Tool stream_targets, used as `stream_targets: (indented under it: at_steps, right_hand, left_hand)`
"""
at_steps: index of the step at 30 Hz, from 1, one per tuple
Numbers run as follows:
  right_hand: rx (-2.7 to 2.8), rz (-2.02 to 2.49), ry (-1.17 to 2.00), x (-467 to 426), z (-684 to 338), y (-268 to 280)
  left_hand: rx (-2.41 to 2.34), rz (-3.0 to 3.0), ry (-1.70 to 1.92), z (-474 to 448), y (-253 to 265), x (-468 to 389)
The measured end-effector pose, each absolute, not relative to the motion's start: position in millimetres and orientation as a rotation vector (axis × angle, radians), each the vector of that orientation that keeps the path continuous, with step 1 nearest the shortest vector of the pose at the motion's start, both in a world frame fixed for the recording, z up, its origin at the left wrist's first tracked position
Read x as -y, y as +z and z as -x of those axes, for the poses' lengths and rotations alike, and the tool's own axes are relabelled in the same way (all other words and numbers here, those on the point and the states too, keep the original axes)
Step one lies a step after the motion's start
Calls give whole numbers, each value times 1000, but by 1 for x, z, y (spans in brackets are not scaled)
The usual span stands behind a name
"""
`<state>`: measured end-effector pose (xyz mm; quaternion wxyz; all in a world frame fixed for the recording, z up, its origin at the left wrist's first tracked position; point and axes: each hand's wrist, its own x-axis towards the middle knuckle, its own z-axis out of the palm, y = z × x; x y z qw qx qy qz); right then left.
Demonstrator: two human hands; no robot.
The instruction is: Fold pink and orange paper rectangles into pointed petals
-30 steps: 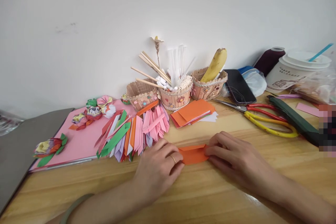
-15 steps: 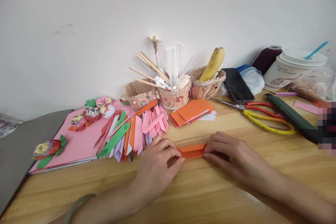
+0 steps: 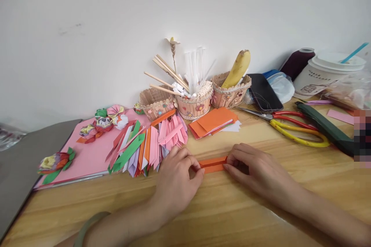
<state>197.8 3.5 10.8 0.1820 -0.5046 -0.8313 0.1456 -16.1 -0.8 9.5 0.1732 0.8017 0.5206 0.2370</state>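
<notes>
Between my hands lies a narrow strip of folded orange paper (image 3: 213,165) on the wooden table, with a crease running along its length. My left hand (image 3: 179,181) pinches its left end between thumb and fingers; a ring is on one finger. At the other end, my right hand (image 3: 249,166) grips the paper the same way. Both ends of the strip are hidden under the fingertips. Just behind it sits a stack of orange paper sheets (image 3: 213,121), with some white ones underneath. A fanned pile of folded paper strips (image 3: 142,148) in several colours is close to my left hand.
Three decorated baskets stand along the wall; the middle basket (image 3: 194,107) holds straws and sticks, the right one a banana (image 3: 237,68). Scissors (image 3: 301,127), a phone (image 3: 265,92) and a lidded cup (image 3: 321,75) are at right. Paper flowers (image 3: 102,123) lie on pink paper (image 3: 89,156) at left.
The long upper edge of the orange paper has been opened slightly, so a dark crease now shows. My hands stay at its two ends. The whole view has shifted slightly.
</notes>
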Motion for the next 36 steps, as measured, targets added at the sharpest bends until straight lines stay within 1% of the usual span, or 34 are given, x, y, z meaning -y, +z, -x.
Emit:
stream_targets:
  at_steps: [6,11,16,20,23,25,27,36]
  right_hand:
    - [2383,1404,285,-5,-197,7]
    - [2396,1313,196,-5,-196,7]
    - [2436,1279,126,-7,-199,8]
    - [2425,1210,-22,-6,-205,10]
    - [2466,987,-102,-2,-205,11]
    - [2567,832,-101,1,-203,11]
    - [2683,774,-68,3,-201,10]
    - [2845,814,88,3,-209,9]
  left_hand:
    - [-1518,-2314,604,15,8,1]
    - [-1405,-2382,682,17,9,2]
    - [-1022,-2755,820,20,5,1]
    - [-933,-2981,851,21,-1,3]
    - [-950,-3091,822,21,-4,5]
    - [-962,-3124,831,21,-5,5]
    - [-945,-3155,861,21,-5,6]
    - [-870,-3287,856,25,-6,14]
